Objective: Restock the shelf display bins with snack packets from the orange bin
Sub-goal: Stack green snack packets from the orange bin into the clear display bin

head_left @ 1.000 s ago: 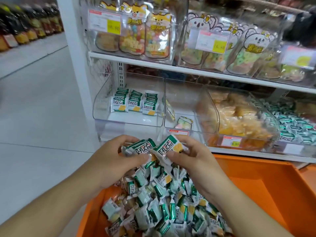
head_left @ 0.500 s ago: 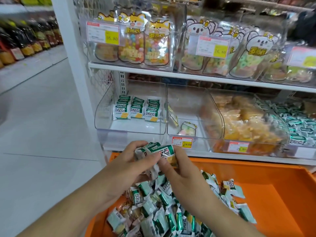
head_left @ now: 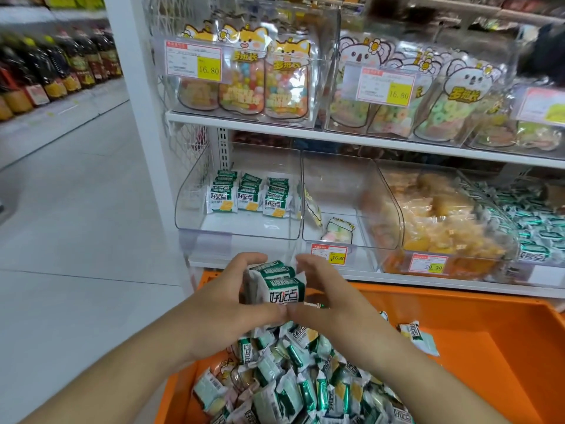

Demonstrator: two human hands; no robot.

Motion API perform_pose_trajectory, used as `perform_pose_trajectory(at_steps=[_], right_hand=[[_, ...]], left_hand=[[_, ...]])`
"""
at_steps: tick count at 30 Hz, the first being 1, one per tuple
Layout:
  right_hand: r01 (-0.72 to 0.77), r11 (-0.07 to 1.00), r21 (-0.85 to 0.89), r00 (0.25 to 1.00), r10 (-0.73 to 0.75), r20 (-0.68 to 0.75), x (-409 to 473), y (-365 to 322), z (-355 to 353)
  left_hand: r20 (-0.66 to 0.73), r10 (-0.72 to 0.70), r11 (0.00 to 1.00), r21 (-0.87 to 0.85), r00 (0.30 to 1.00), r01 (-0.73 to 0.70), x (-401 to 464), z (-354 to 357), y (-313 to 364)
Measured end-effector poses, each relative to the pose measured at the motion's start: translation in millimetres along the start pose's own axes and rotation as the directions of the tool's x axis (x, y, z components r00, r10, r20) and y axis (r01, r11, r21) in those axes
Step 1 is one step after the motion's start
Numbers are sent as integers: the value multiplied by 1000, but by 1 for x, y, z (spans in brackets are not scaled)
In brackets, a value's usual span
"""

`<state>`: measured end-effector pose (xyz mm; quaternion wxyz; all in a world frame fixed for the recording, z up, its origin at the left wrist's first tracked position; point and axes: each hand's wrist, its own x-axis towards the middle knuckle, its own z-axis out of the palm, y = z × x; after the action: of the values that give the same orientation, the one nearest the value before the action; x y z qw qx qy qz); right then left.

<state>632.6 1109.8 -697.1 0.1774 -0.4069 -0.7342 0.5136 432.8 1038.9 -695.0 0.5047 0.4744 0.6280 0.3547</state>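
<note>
The left hand (head_left: 227, 304) and right hand (head_left: 328, 296) cup a small stack (head_left: 276, 284) of green-and-white packets between them, above the heap (head_left: 293, 384) in the orange bin (head_left: 477, 359). The fingers of both hands curl round the stack's sides, and the thumbs meet under it at 6 o'clock. At least 3 packets show in the stack, edges roughly aligned, printed faces toward the camera. The target seems to be the clear bin (head_left: 195, 206) at 12 o'clock from the hands, where 3 rows (head_left: 249, 194) of the same packets stand upright. To do this well, the person should keep the stack squeezed square, lift it over the bin's front lip, and set it upright in front of a row, faces forward, before loosening the fingers; letting go early would likely fan the packets out. Compared with 1 second ago, the packets are no longer splayed loosely between the hands but gathered into a neat block, and the hands sit higher, nearer the shelf edge (head_left: 428, 284).
</note>
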Motion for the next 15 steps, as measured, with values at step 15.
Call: perform_pose_trajectory(at_steps=[15], right_hand=[[23,980,-196,997,-8,76,18,-31,-9]], left_hand=[[155,117,991,49,981,-126,12,-44,-1]])
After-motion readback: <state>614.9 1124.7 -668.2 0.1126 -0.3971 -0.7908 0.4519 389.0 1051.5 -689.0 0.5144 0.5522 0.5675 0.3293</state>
